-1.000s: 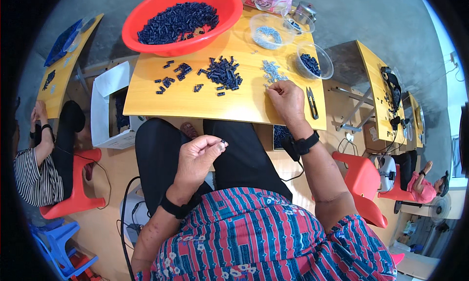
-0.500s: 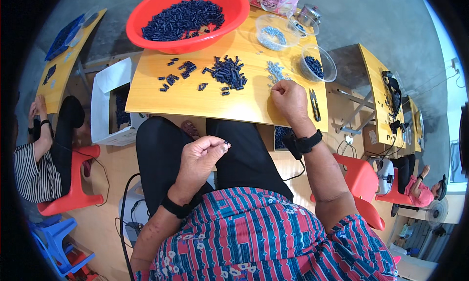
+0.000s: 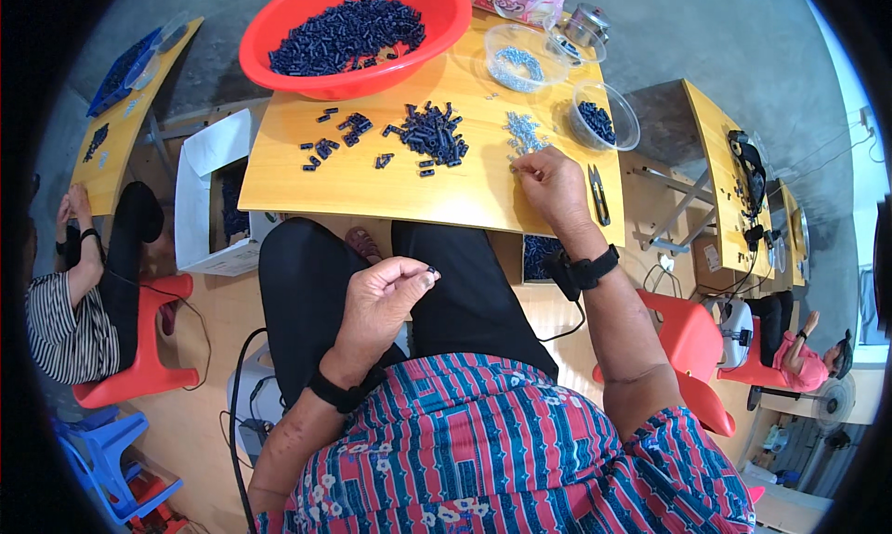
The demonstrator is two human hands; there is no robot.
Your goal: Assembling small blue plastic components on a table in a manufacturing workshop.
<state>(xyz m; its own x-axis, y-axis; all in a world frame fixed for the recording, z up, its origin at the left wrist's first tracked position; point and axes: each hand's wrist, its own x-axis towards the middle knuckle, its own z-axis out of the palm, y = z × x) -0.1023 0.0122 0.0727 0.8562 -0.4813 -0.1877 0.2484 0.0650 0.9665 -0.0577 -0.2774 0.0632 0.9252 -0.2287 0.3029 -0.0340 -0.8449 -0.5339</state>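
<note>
My left hand (image 3: 383, 300) is over my lap, thumb and forefinger pinched on a small black plastic piece (image 3: 435, 271) that is mostly hidden by the fingers. At the table's front right, my right hand (image 3: 555, 192) reaches down with its fingertips bunched at the near edge of a scatter of small clear pieces (image 3: 525, 130). What those fingertips hold, if anything, is too small to make out. Left of them lies a heap of black tubular plastic pieces (image 3: 432, 136), with smaller groups (image 3: 355, 125) beside it.
A large red basin (image 3: 358, 86) of black pieces stands at the back of the wooden table (image 3: 372, 195). Clear bowls hold clear pieces (image 3: 518, 67) and black pieces (image 3: 596, 121). Black thread snips (image 3: 598, 197) lie by the right edge. A white box (image 3: 209, 195) stands left; people sit at other tables.
My right hand has shifted slightly, and its fingertips now show more at the near edge of the clear pieces. The left hand keeps its place and its pinch.
</note>
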